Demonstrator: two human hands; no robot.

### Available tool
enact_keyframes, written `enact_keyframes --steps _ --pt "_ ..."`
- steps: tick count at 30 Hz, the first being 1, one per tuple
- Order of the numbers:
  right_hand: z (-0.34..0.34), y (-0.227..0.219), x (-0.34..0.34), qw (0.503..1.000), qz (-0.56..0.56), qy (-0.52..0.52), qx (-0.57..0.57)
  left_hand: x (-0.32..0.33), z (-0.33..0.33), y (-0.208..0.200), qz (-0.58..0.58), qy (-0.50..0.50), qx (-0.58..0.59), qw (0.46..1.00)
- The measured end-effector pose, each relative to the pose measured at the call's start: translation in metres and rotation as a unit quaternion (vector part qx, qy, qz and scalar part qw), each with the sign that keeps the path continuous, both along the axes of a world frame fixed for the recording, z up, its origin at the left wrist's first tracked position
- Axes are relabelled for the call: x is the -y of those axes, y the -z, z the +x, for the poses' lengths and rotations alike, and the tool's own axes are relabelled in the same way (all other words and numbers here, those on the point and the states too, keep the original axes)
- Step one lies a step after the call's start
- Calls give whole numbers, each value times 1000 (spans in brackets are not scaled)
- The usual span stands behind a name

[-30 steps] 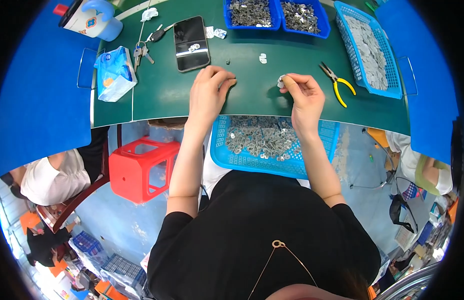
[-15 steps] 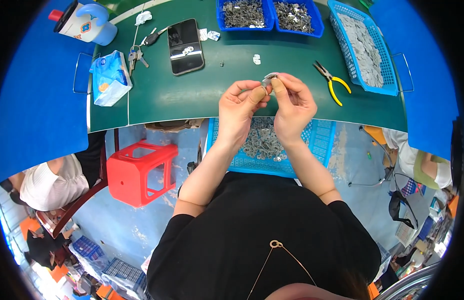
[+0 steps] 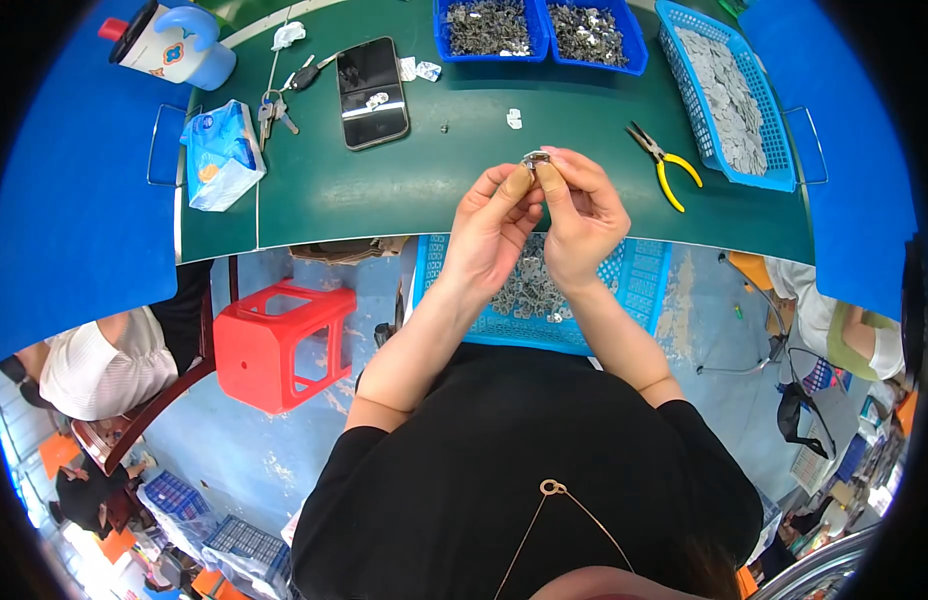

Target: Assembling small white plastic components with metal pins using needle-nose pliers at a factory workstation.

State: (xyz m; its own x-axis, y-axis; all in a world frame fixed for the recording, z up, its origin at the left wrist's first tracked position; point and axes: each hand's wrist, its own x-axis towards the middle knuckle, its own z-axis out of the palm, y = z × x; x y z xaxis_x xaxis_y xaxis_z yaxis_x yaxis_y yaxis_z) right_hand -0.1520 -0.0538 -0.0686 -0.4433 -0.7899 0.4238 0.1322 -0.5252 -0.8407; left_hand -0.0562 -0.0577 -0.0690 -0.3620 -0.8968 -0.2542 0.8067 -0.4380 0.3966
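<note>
- While the left hand (image 3: 489, 215) pinches one side of a small metal part (image 3: 535, 158), the right hand (image 3: 584, 210) pinches the other.
- Part location: between both thumb tips, over the green worktop (image 3: 314, 190).
- Needle-nose pliers (image 3: 659, 155): right of the hands.
- Blue plastic basket (image 3: 641, 285): below the worktop edge, containing loose metal pieces (image 3: 526, 290).

Pliers (image 3: 660, 155) right of right hand (image 3: 586, 215)

The held piece (image 3: 535, 157) is silvery, the tabletop (image 3: 334, 190) green, the pliers (image 3: 661, 154) at two o'clock yellow-handled; the tumbler (image 3: 169, 52) at ten bears an orange-and-blue floral motif.
</note>
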Motion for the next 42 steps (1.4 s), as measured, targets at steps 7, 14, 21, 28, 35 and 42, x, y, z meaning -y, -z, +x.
enact_keyframes --steps 7,14,21,28,35,42 --pt "-3 2 1 998 -22 13 -59 -3 0 -12 73 28 -20 997" --pt "-4 1 -1 993 -42 14 -107 -1 -2 -13 99 42 -29 994" --pt "-1 -2 -2 999 24 17 -13 3 3 3 51 9 -42 998" --pt "0 -5 -2 995 67 4 68 -5 -4 -8 -20 -46 55 997" --pt "5 -8 -8 995 68 -10 79 -6 -12 2 -169 -151 190 955" --pt "4 -6 -11 998 32 -13 46 -8 -12 0 -174 -183 194 948"
